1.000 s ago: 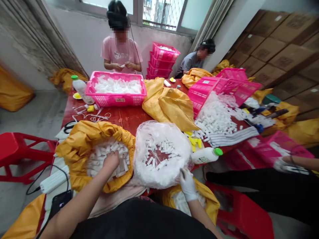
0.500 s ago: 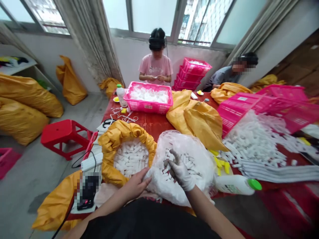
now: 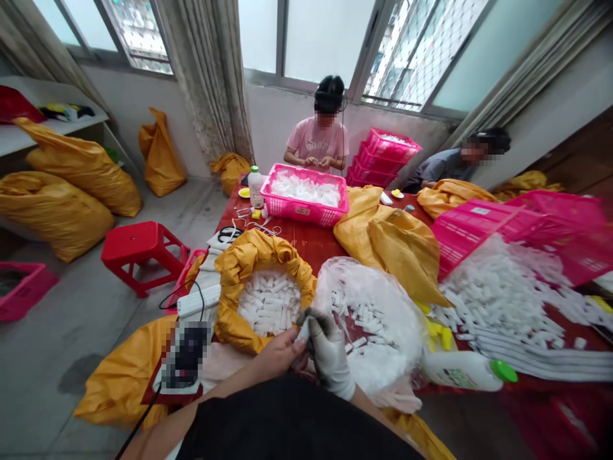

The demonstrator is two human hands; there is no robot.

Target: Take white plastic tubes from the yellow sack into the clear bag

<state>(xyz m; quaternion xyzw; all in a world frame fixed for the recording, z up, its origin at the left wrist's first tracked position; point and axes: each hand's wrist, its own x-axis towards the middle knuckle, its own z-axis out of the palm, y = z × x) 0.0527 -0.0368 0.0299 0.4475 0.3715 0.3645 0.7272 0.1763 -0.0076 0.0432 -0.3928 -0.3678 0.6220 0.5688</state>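
Close in front of my body, my two hands meet over the table. My bare left hand (image 3: 283, 350) pinches a small white tube-like piece (image 3: 303, 331). My right hand (image 3: 329, 352), in a white glove with greyed fingertips, is curled closed around the upper end of the same piece. Just beyond the hands stands a yellow sack (image 3: 232, 300) with its rim rolled down, full of white pieces (image 3: 271, 300). To the right lies an open clear plastic bag (image 3: 402, 319) with loose white pieces (image 3: 366, 319) in it.
A pink basket (image 3: 306, 213) of white pieces stands farther back, before a seated person (image 3: 318, 140). Another person (image 3: 447, 160) sits at back right. A heap of white pieces (image 3: 502, 294) spills from a tipped pink basket (image 3: 472, 223). A green-capped bottle (image 3: 464, 370) lies at right.
My right hand has left the clear bag and moved left, closing at my left hand. A white piece now shows between them. The view has shifted a little left.
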